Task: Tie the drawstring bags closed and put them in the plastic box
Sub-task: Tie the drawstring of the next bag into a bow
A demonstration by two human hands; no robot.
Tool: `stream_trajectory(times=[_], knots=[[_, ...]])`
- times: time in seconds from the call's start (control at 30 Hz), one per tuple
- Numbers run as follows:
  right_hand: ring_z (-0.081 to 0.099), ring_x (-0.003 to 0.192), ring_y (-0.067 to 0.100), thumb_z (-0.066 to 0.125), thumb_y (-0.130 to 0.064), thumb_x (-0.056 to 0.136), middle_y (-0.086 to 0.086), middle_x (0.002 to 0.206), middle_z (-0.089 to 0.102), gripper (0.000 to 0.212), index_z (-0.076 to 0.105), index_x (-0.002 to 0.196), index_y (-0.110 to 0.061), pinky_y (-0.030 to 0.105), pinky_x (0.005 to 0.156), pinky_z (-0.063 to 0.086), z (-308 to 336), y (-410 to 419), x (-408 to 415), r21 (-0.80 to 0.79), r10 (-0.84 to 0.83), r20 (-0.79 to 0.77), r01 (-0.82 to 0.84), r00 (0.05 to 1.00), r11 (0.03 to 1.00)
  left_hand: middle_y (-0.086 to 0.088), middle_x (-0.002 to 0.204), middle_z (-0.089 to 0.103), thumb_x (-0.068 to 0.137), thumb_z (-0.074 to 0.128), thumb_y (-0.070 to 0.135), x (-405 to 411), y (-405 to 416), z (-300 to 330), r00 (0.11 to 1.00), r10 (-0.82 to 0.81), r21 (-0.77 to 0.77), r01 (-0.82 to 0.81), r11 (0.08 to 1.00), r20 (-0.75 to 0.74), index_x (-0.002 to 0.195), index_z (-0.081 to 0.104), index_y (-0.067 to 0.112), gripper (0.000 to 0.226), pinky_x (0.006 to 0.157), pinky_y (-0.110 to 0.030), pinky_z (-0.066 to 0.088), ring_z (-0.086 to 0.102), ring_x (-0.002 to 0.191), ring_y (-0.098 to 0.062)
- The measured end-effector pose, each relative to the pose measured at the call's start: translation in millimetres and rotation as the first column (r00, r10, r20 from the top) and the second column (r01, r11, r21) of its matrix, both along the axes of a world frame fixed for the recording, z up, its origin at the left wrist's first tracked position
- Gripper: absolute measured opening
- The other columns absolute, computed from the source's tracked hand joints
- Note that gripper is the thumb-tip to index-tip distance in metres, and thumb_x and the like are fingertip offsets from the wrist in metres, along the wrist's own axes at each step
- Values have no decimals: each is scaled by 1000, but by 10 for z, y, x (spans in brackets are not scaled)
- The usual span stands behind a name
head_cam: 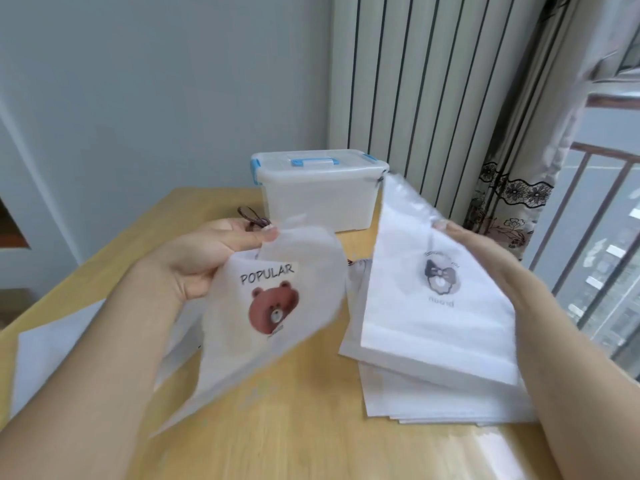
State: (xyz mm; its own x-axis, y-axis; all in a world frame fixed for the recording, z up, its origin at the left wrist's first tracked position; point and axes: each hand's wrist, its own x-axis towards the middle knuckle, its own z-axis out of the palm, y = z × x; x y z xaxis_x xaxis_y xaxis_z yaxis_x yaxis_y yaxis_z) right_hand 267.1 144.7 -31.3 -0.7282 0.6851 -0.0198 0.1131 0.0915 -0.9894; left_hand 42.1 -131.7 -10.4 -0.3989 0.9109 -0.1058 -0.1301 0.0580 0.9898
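A light wooden table (311, 445) stood by a grey wall, a striped curtain and a window, with one lidded plastic box (320, 192) at its far edge. In front of the box, the left hand (211, 251) pinched the bear bag (273, 327) and its drawstring, the right hand (485, 258) gripped a second bag (433, 317), and a flat stack of bags (433, 396) lay beneath; their number was unclear.
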Motion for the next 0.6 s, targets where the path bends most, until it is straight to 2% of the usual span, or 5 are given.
stream_trajectory(times=[0.17,0.33,0.4,0.47,0.6], knots=[[63,109,21,52,-29,105,-2,112,65,34,60,135,-13,18,72,51,-19,-222,-143,78,15,71,-20,997,997,15,100,73,79,83,21,-246,-161,134,601,-92,-282,-230,932,-794,104,72,33,30,77,-12,49,66,94,1],[73,84,6,58,-31,101,-19,79,72,21,65,120,-27,18,71,54,29,-264,-138,-37,69,-9,-69,998,997,11,131,49,66,91,18,-189,46,15,350,-95,-225,-350,909,-932,136,53,33,81,98,-23,36,47,120,-10],[68,113,7,67,-51,88,-15,117,73,49,62,131,-28,20,93,51,-62,-204,-227,-32,131,86,-129,988,991,9,142,40,71,85,13,-76,193,45,267,55,-41,-339,940,-962,143,46,29,83,100,-22,35,42,128,-9],[49,136,10,71,-69,74,-16,147,51,83,51,145,-32,33,117,32,-211,-81,-265,-10,194,96,-194,976,981,8,143,44,74,76,22,86,405,25,497,307,146,-336,930,-812,142,47,26,73,106,-28,41,45,130,-8],[44,132,-1,55,-57,95,-26,139,47,50,54,141,-35,26,120,24,-246,-282,-340,-37,215,34,-214,976,976,-7,117,73,68,78,63,444,650,-202,949,296,40,-294,955,-107,117,70,15,70,96,-42,54,69,108,-28]])
